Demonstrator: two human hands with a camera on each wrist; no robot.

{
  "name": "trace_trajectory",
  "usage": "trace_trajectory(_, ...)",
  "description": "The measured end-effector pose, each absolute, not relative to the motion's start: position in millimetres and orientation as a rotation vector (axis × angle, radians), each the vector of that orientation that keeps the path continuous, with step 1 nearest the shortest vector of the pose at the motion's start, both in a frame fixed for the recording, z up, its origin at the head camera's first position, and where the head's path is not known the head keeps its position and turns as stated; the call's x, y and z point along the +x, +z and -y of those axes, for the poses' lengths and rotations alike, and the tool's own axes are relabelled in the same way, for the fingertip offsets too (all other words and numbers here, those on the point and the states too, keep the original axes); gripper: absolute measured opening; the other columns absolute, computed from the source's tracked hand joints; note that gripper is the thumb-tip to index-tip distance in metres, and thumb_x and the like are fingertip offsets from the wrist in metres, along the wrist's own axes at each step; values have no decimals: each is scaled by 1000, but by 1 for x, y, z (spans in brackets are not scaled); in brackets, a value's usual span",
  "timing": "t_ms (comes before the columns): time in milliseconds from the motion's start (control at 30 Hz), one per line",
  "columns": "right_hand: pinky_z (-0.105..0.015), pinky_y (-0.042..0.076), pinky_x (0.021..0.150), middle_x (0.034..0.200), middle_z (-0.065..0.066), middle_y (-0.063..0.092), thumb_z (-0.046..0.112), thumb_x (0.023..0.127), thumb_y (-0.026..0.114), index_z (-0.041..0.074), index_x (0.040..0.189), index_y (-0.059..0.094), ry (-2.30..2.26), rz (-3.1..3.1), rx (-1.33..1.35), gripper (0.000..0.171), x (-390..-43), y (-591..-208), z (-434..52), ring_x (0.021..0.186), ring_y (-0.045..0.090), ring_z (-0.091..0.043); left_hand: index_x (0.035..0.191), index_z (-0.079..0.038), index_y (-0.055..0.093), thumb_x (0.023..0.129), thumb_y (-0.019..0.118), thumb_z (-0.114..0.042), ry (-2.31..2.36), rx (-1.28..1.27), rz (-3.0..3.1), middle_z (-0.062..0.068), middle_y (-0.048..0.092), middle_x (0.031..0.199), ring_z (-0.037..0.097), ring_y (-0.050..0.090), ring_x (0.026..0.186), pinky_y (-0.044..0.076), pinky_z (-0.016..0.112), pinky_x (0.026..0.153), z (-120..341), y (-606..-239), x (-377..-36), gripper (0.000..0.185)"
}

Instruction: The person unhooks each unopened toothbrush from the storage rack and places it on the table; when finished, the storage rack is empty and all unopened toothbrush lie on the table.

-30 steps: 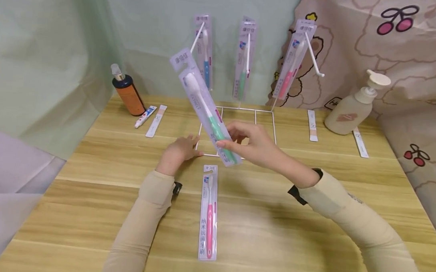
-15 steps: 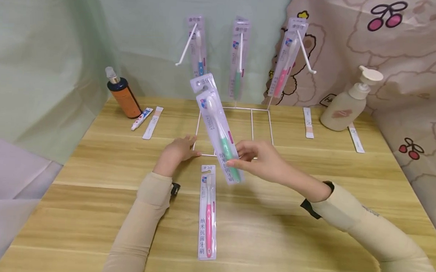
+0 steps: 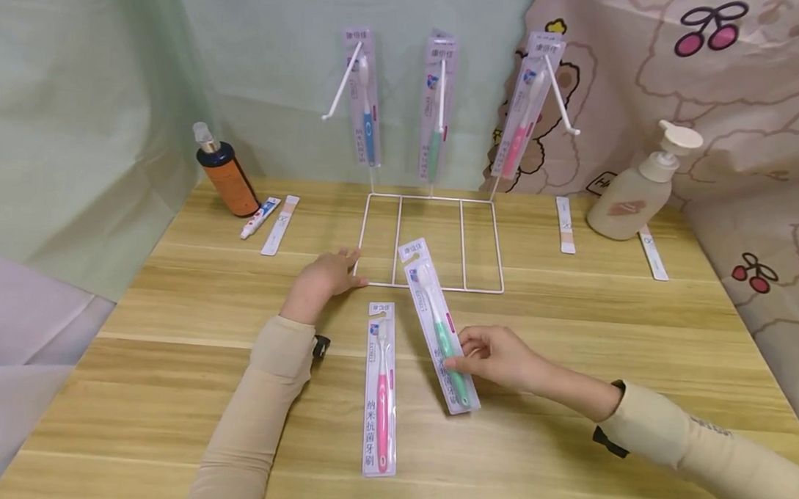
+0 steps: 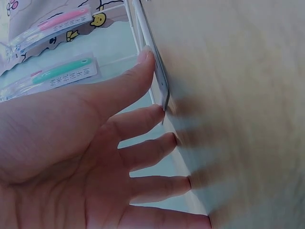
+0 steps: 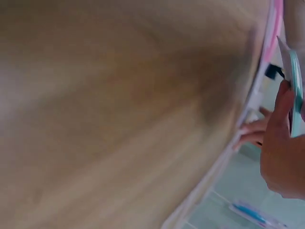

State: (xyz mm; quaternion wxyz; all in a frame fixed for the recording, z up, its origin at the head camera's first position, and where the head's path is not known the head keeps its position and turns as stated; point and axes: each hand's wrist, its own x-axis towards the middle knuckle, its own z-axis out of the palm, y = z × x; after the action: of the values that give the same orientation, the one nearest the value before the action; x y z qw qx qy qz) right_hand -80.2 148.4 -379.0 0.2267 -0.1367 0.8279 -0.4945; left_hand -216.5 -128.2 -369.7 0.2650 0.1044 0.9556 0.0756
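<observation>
My right hand pinches the lower part of a packaged toothbrush with a green handle. The pack slants just above the table, its head end toward the rack. To its left lies a packaged pink toothbrush, flat on the wood. At the near left corner of a white wire rack, my left hand rests with its thumb against the base. The left wrist view shows those fingers spread and fairly straight, tips on the table. Blue, green and pink packaged toothbrushes hang from the rack's hooks.
At the back left stand an orange spray bottle, a small toothpaste tube and a paper sachet. A pump bottle is at the back right, near two more sachets. Fabric hangs behind the table.
My right hand has brought the green toothbrush pack down and toward me, away from in front of the hooks, to just right of the pink one. The left hand stays at the rack's corner.
</observation>
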Motion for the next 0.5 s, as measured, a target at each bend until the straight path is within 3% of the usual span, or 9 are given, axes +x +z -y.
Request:
trace_trajectory(167,-36,57,54,69,-3,63,19,81,73,0,92,55,-1404,-2081,-270,28,-66,-393,-152,65,62,-14,150,-9,12,96,48,-40,190,295,-2586,21,10,153,49,20,134,26,58,107,130,-371,-217,71)
trace_trajectory(500,-31,56,52,67,-5,66,19,81,73,0,92,55,-1381,-1929,-182,29,-47,-405,-148,57,64,-15,150,-9,11,96,47,-40,185,305,-2582,22,9,153,50,18,134,25,60,107,130,-372,-217,71)
